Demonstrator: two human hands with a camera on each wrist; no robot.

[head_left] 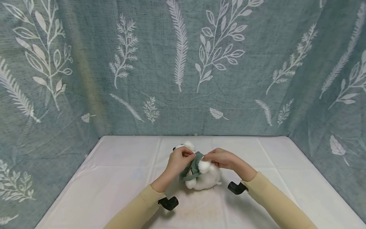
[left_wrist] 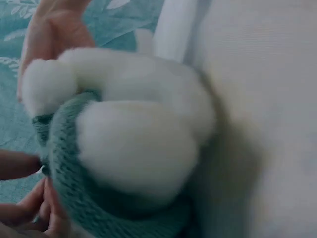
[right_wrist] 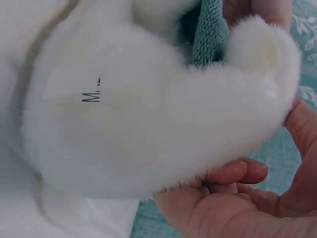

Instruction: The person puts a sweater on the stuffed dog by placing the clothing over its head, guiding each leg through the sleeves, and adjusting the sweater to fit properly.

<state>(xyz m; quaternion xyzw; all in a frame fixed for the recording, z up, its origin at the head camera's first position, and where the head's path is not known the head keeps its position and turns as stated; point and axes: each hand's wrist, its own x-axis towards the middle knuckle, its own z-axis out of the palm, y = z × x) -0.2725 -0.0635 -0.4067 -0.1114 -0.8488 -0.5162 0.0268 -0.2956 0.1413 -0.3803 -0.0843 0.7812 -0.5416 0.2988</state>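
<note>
A white plush toy (head_left: 210, 178) lies on its side on the table, its head toward the far left. It wears a green knitted sweater (head_left: 195, 166), whose ribbed edge (left_wrist: 67, 148) rings the body in the left wrist view. My left hand (head_left: 178, 160) pinches the sweater between thumb and fingertips beside the toy's head. With curled fingers, my right hand (head_left: 222, 158) holds a stubby white limb (right_wrist: 257, 74) of the toy. In the right wrist view, that hand's fingers (right_wrist: 228, 172) bend in under the limb. Black lettering shows on the toy's white fur.
The toy rests on a white cloth-covered table (head_left: 125, 178). A blue-green curtain (head_left: 154, 63) with white leaf prints stands behind the table and along both sides. Black wrist mounts (head_left: 168, 203) jut inward from both beige sleeves (head_left: 137, 206), low over the tabletop.
</note>
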